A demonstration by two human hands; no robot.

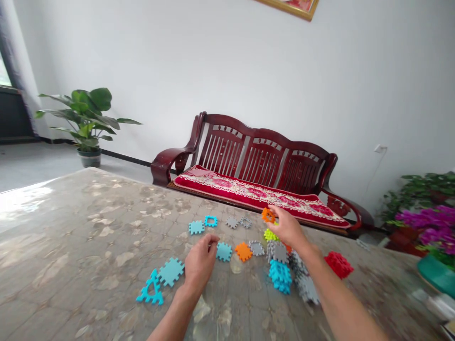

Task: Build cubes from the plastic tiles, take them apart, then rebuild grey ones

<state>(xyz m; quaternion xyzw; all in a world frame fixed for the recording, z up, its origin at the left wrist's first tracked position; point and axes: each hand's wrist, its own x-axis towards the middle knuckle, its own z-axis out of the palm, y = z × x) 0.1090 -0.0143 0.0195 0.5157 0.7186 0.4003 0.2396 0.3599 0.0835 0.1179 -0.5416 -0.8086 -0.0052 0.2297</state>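
Note:
My right hand (pixel 286 228) is raised above the far side of the table, pinching an orange frame-shaped interlocking tile (pixel 268 215). Beneath it lie a lime-green tile pile (pixel 271 234), stacked grey tiles (pixel 279 252) and a bright blue stack (pixel 280 276). My left hand (pixel 199 261) rests by the table with its fingers curled; whatever they hold, if anything, is hidden. Just right of its fingertips is a teal square tile (pixel 223 252), followed by a solid orange tile (pixel 243 251) and a grey frame tile (pixel 256 247).
A large teal tile (pixel 171 272) touches a blue triangular frame (pixel 151 290) at left. Farther back lie a teal tile (pixel 196 227), a blue frame (pixel 211 221) and grey pieces (pixel 232 222). Red tiles (pixel 338 265) sit right; a wooden bench (pixel 256 156) stands beyond the table.

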